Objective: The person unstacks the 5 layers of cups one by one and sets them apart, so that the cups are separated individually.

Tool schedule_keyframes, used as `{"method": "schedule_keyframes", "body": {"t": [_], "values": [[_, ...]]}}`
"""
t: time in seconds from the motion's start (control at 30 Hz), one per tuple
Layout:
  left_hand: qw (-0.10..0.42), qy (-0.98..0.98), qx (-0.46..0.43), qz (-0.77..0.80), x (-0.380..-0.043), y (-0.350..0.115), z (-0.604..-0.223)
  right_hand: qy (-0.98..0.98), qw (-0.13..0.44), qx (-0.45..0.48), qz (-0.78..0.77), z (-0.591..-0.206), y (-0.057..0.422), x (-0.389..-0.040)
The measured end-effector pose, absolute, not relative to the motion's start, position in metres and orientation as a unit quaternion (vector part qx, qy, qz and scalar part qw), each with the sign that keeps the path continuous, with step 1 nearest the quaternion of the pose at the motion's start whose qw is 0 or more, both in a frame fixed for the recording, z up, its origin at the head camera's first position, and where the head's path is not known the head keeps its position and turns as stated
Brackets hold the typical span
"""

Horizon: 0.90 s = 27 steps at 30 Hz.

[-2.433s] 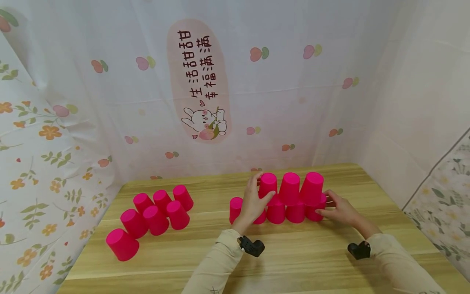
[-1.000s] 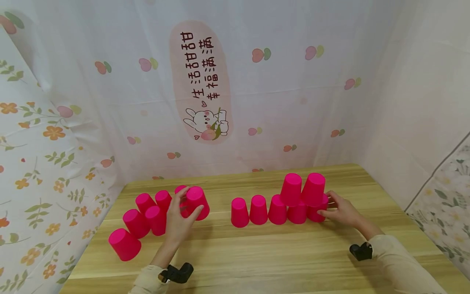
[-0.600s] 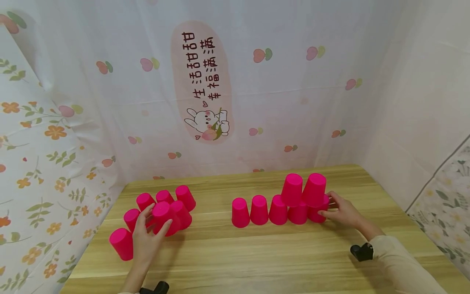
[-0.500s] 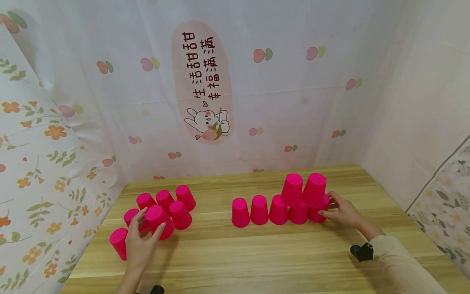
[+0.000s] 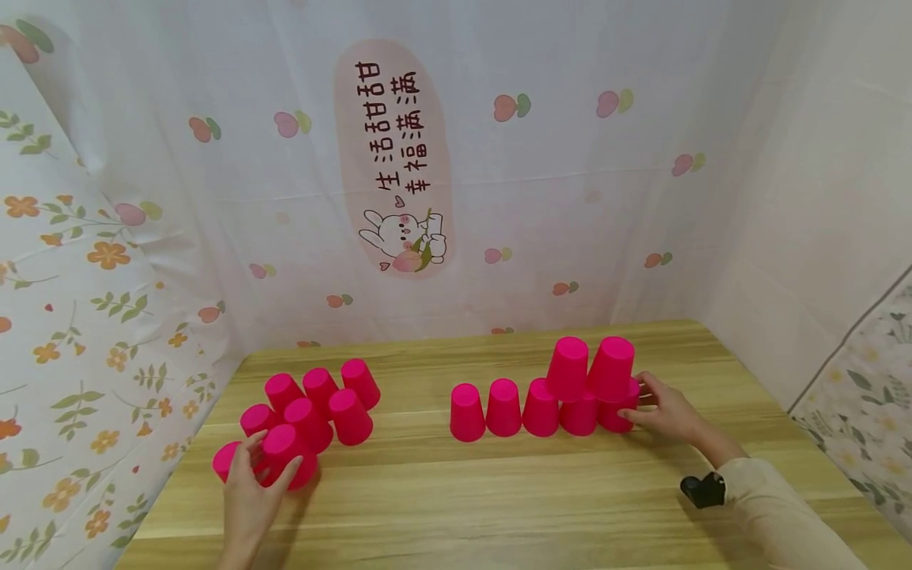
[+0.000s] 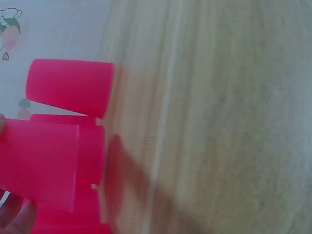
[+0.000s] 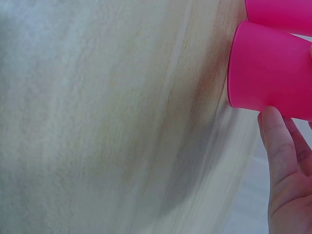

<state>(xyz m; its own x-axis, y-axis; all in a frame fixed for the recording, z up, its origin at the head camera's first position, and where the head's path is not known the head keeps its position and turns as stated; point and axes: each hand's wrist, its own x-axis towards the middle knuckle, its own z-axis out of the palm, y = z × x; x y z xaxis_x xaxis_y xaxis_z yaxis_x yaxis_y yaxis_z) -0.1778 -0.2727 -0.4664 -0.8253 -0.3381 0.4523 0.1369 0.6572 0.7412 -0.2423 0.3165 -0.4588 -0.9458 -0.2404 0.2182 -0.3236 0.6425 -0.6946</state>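
- On the left of the table (image 5: pixel 442 507), the left hand (image 5: pixel 249 497) grips a pink cup (image 5: pixel 282 443) beside a cluster of cups (image 5: pixel 310 423).
- The right hand (image 5: pixel 667 410) holds the end cup (image 5: pixel 614 418) of a five-cup row (image 5: pixel 540 413) (two upper cups (image 5: pixel 568 369) stand on it).

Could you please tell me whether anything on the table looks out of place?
Nothing looks spilled or damaged. Only lopsidedness stands out: two upper cups sit over just the right end of the five-cup row.
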Motion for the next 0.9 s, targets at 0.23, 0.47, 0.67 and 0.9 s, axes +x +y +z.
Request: {"method": "schedule_keyframes", "body": {"t": [0.23, 0.47, 0.67, 0.9], "values": [[0.215, -0.884, 0.071, -0.409, -0.168, -0.265, -0.45, -0.908, 0.053, 0.158, 0.385, -0.458, 0.316, -0.242], [0.196, -0.886, 0.07, -0.415, -0.169, -0.269, -0.457, -0.909, 0.06, 0.158, 0.38, -0.459, 0.315, -0.243], [0.175, -0.887, 0.074, -0.42, -0.169, -0.27, -0.457, -0.907, 0.057, 0.157, 0.387, -0.459, 0.316, -0.241], [0.183, -0.888, 0.076, -0.414, -0.169, -0.267, -0.452, -0.907, 0.053, 0.154, 0.389, -0.463, 0.318, -0.243]]}}
